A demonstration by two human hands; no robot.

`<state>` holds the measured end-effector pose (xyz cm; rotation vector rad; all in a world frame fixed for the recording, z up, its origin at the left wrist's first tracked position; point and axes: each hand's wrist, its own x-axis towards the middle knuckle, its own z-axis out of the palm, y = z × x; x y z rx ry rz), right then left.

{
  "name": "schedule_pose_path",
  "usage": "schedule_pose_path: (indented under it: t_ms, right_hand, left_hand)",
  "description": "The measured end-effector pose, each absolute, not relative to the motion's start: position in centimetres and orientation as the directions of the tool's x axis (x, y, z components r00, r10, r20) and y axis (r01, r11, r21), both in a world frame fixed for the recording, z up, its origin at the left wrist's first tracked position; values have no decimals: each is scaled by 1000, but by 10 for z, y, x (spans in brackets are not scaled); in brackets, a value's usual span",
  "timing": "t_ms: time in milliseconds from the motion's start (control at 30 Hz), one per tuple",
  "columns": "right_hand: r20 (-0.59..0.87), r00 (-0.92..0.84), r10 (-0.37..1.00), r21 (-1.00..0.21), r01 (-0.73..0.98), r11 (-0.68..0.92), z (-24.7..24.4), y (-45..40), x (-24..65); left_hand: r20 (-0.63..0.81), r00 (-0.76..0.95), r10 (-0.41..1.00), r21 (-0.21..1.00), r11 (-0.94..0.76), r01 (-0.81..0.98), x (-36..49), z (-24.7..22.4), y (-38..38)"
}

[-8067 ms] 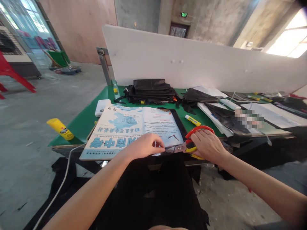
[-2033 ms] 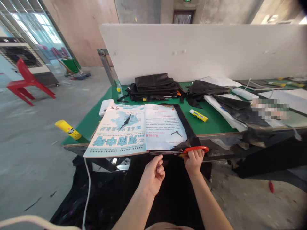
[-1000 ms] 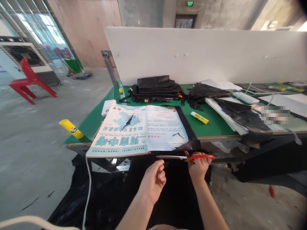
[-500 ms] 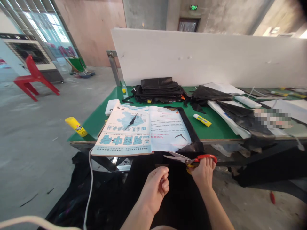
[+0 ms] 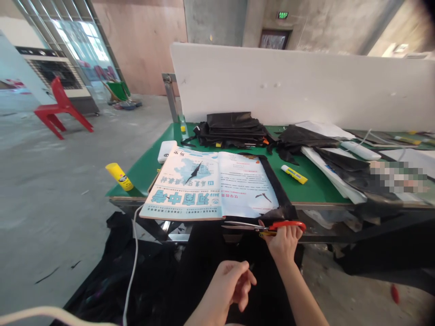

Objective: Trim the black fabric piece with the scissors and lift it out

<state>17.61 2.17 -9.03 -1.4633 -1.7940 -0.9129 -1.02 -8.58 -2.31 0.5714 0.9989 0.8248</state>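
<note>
My right hand (image 5: 284,243) grips the red- and yellow-handled scissors (image 5: 287,225) just beyond the table's front edge. Their blades point left and lie nearly together. Below them, over my dark-clothed lap, my left hand (image 5: 238,284) is loosely curled, with fingers apart and nothing visible in it. In front of the hands an open book (image 5: 183,199) lies face down, its cover overhanging the edge. Black sheet material (image 5: 277,185) is folded along the right side and lower right corner of its cover. Small black scraps (image 5: 195,172) rest on the cover.
The green table (image 5: 154,158) bears a stack of black sheets (image 5: 234,127), a glue stick (image 5: 294,174) and a yellow glue tube (image 5: 118,176) at the left edge. More black material (image 5: 360,181) and papers lie right. A white cable (image 5: 131,267) hangs at left; a white partition (image 5: 288,86) stands behind.
My left hand has moved down and slightly right, its fingers loosening; the dark scrap near its fingertips no longer shows there. The scissors' blades have come closer together. The view has shifted slightly left.
</note>
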Motion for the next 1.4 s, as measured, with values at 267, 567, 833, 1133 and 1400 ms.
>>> schedule_pose_path:
  t_ms: [267,567,833,1133,1400]
  right_hand:
    - [841,-190,506,120,978,168,-93,32,184]
    - [837,-221,500,127,968,217,-101,38,175]
    - [853,-185,487,84,971,222,-104,41,171]
    - [886,-164,433,65,970,234,-105,48,167]
    - [902,-184,389,88,964,251,-105,49,165]
  left_hand:
    - [-434,204,878,795,480,-372,-20,-14,-73]
    - [-448,204,870,775,492,-396,-22,-20,-74]
    - [-472,211,856,749,516,-415,-24,-21,-74]
    - [-482,213,850,732,524,-436,-25,-22,-73]
    - [-499,196,844,712,528,-463,-24,-23,-73]
